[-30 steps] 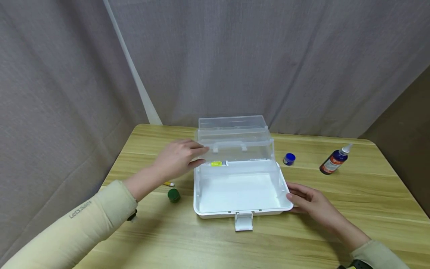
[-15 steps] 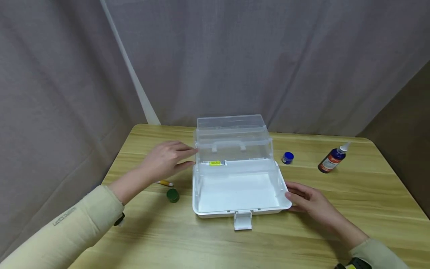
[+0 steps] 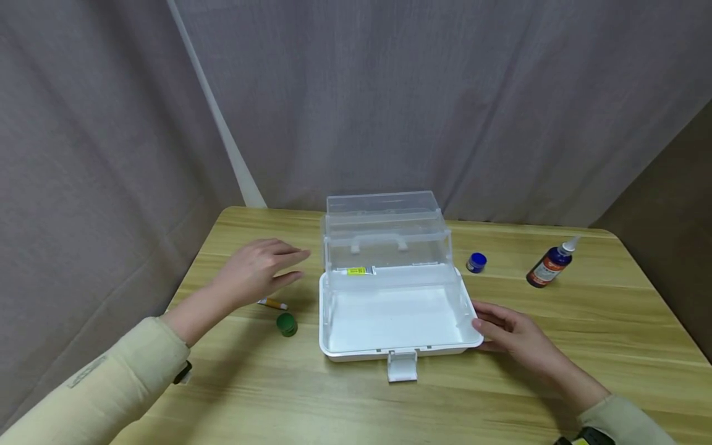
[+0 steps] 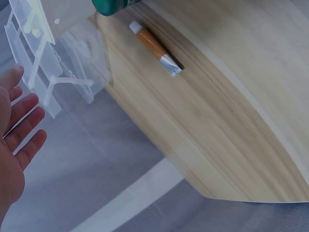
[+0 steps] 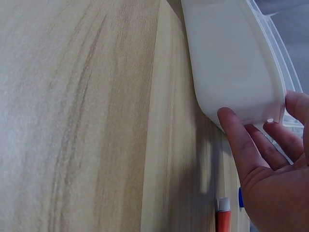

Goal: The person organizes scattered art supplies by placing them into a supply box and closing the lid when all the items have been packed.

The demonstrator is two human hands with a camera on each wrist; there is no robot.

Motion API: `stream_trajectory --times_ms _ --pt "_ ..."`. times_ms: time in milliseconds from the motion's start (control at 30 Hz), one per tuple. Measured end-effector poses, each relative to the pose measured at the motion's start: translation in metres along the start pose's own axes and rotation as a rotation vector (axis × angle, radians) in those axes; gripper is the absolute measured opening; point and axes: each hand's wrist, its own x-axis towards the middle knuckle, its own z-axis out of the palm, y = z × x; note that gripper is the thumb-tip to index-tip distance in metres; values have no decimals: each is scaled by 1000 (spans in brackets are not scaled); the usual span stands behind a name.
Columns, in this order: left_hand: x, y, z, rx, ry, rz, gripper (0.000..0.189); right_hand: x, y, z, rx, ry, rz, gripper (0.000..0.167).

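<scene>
A white storage box (image 3: 395, 321) with a raised clear lid (image 3: 384, 203) and clear trays stands on the table, its front latch (image 3: 402, 366) hanging down. In one tray lies a small tube with a yellow label (image 3: 358, 271). My left hand (image 3: 253, 270) hovers left of the box, fingers extended and holding nothing. Below it on the table are an orange tube with a white cap (image 4: 153, 47) and a green-lidded jar (image 3: 287, 324). My right hand (image 3: 513, 334) holds the box by its right front corner, thumb at the rim and fingers against the outer wall (image 5: 231, 72).
Right of the box sits a small blue jar (image 3: 476, 262). Farther right stands a dark bottle with a red label and white nozzle (image 3: 549, 266). An orange-red object with a pale cap (image 5: 223, 218) shows in the right wrist view. Grey curtain (image 3: 361, 105) hangs behind the table.
My left hand has drawn back leftward from the box's trays, uncovering more of the orange tube. My right hand stays on the box corner.
</scene>
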Motion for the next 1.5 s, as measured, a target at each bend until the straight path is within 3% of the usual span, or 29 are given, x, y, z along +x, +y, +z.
stream_trajectory --times_ms 700,967,1267,1500 --pt "-35 -14 -3 9 -216 -90 50 -1 -2 1 0 0 1 61" --pt "-46 -18 -2 -11 -229 -95 55 -2 -3 0 2 6 10 62" --pt "-55 -21 6 14 -286 -104 58 -2 -2 0 8 -2 8 61" --pt "-61 -23 13 14 -272 -100 56 -1 -2 0 15 -9 19 62"
